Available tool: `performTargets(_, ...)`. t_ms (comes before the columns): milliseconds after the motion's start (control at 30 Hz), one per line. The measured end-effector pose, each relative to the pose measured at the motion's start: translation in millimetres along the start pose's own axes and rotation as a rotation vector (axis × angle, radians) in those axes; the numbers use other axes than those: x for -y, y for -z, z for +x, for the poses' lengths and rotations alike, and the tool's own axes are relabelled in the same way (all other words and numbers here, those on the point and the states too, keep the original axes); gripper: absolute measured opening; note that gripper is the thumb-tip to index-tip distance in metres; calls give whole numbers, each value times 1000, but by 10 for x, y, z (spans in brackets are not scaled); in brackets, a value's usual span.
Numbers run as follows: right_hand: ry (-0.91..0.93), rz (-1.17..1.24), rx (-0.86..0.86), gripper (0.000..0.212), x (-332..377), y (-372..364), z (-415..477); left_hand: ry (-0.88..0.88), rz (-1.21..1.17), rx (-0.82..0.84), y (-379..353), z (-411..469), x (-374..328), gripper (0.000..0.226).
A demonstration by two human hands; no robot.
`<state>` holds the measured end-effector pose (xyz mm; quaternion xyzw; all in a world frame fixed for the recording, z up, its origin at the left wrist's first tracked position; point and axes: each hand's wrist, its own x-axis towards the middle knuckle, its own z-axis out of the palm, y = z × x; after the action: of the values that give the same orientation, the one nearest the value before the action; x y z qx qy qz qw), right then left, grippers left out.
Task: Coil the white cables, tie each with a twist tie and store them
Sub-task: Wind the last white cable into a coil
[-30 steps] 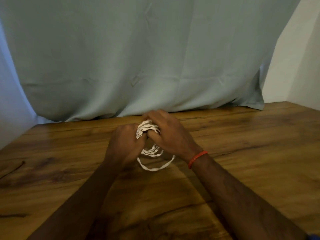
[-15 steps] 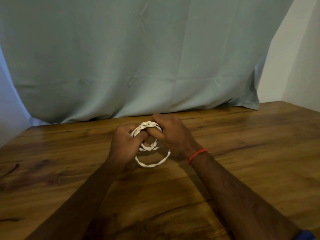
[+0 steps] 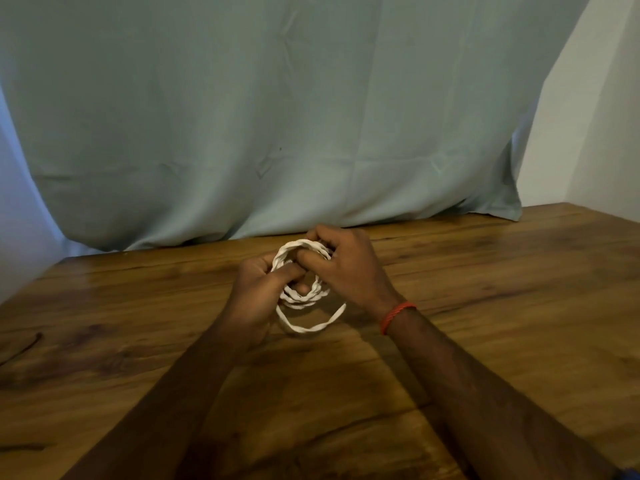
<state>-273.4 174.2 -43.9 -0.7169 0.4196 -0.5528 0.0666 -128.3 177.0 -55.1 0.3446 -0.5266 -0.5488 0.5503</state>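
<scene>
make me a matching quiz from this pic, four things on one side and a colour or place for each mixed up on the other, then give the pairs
Things
1. cable
2. wrist band
3. cloth
4. table

Descriptions
A. red, round the right wrist
B. brown wood, under both forearms
C. white loops, gripped by the left hand and right hand
D. pale grey-green, hanging at the far edge

Pairs: 1-C, 2-A, 3-D, 4-B

I can read no words, labels, brands or numbers on the white cable (image 3: 304,329), desk (image 3: 502,289) or curtain (image 3: 277,116).
</scene>
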Motion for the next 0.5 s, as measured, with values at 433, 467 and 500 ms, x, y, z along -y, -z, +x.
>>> performTargets(433,191,6,-39,36,6,63,-20,-14,216,247,135,-32,-134,15)
performTargets(467,163,34,-22,37,-4,65,-17,-24,210,233,114,-46,-140,16)
performTargets(500,138,56,-2,37,-18,67,-12,-28,199,209,93,-52,-139,24)
